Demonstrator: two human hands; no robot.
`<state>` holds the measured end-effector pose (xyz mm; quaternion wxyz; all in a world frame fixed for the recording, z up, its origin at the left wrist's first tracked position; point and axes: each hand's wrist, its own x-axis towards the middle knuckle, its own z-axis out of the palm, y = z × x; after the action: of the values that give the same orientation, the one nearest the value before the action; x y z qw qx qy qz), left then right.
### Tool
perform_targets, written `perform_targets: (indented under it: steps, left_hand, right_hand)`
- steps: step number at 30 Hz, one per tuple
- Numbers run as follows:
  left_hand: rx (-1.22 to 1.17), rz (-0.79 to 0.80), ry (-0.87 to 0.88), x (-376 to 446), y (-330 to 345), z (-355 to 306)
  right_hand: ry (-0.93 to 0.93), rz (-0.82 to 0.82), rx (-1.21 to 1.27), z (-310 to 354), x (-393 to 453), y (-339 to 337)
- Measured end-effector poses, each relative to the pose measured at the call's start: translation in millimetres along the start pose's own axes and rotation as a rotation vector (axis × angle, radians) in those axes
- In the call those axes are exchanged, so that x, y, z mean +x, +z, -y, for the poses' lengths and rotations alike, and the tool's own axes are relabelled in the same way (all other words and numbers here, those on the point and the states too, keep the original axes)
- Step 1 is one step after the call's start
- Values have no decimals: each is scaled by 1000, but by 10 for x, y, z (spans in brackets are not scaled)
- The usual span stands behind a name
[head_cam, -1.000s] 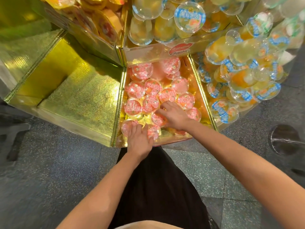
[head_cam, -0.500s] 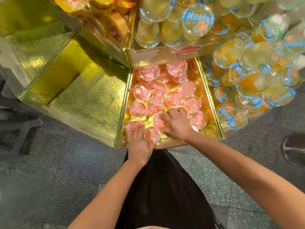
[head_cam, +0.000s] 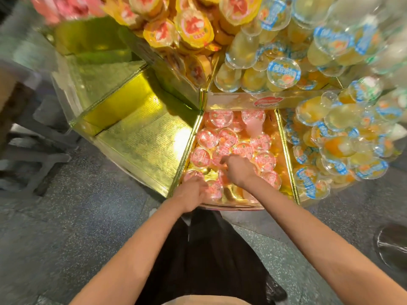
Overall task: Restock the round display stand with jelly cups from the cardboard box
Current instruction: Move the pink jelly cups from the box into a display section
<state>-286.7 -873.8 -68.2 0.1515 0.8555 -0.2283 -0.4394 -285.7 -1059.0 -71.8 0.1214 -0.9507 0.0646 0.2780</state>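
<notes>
The round display stand (head_cam: 186, 152) has gold-foil wedge compartments. Directly in front of me, one wedge holds several pink jelly cups (head_cam: 228, 137), lids up. My left hand (head_cam: 191, 194) lies on the cups at the wedge's front left corner, fingers pointing forward over a pink cup (head_cam: 213, 189). My right hand (head_cam: 239, 170) is a little farther in, fingers bent down, its tips touching the pink cups in the middle. Neither hand lifts a cup. The cardboard box is not clearly in view.
An empty gold wedge (head_cam: 141, 133) lies to the left. Blue-labelled yellow jelly cups (head_cam: 330, 139) fill the right wedge and the tier above. Yellow-lidded cups (head_cam: 193, 34) sit upper left. A round metal base (head_cam: 392, 245) stands on the speckled floor at right. Grey frames (head_cam: 33, 150) stand left.
The camera has tilted up and left, showing more of the upper tier. Both hands stay on the front pink cups; the right hand's fingers have curled in and shifted slightly left.
</notes>
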Motion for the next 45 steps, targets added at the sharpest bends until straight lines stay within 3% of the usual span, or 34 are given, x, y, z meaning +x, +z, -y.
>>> perform_targets:
  steps: [7, 14, 23, 30, 34, 40, 45]
  left_hand:
    - [-163, -77, 43, -454, -716, 478]
    - [-207, -197, 11, -1241, -1372, 1731]
    - [-326, -476, -220, -2573, -1902, 3762]
    - [-527, -782, -439, -3300, -2062, 4919]
    - [-683, -922, -568, -3474, -2114, 5470]
    - [-799, -994, -627, -3429, -2416, 6223]
    - [-946, -987, -598, -3213, -3001, 6882]
  right_hand:
    - [-183, 36, 57, 905, 316, -628]
    - [-340, 23, 17, 2510, 472, -962]
    - [-629, 25, -137, 5035, 819, -986]
    - [-806, 74, -205, 6556, 1046, -952]
    - [-891, 94, -201, 7282, 1308, -898]
    - [-963, 130, -230, 8297, 2108, -815]
    - [-846, 165, -190, 9098, 2966, -839]
